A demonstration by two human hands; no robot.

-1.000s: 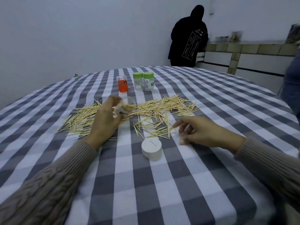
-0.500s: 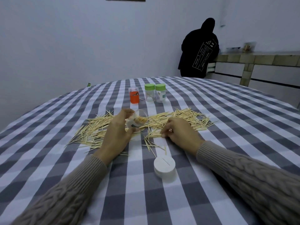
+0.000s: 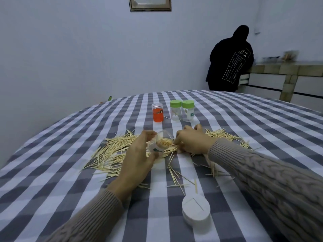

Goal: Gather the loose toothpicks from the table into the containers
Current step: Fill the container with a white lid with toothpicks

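While the left hand [image 3: 138, 159] holds the clear toothpick jar [image 3: 161, 143] tipped at the middle of the frame, mouth turned right and partly filled, the right hand [image 3: 191, 143] curls over a bundle of toothpicks [image 3: 172, 148] just beside that mouth — fingers bent, apparently pinching them, though the grip itself is hidden. To do this well, I judge the bundle should be squared so the sticks lie parallel, then slid in ends first with the jar kept low against the cloth; crossed sticks would jam at the rim.

Loose toothpicks [image 3: 111, 152] lie scattered left, right and below the hands. A white lid [image 3: 195, 209] sits at lower centre. Above stand an orange container [image 3: 157, 113] and two green-capped jars [image 3: 181, 110], close together. The round table wears a grey-and-white checked tablecloth [image 3: 244, 119]. At upper right a person in a dark hooded top [image 3: 230, 62] leans at a counter — a framed picture [image 3: 150, 4] hangs on the pale wall.
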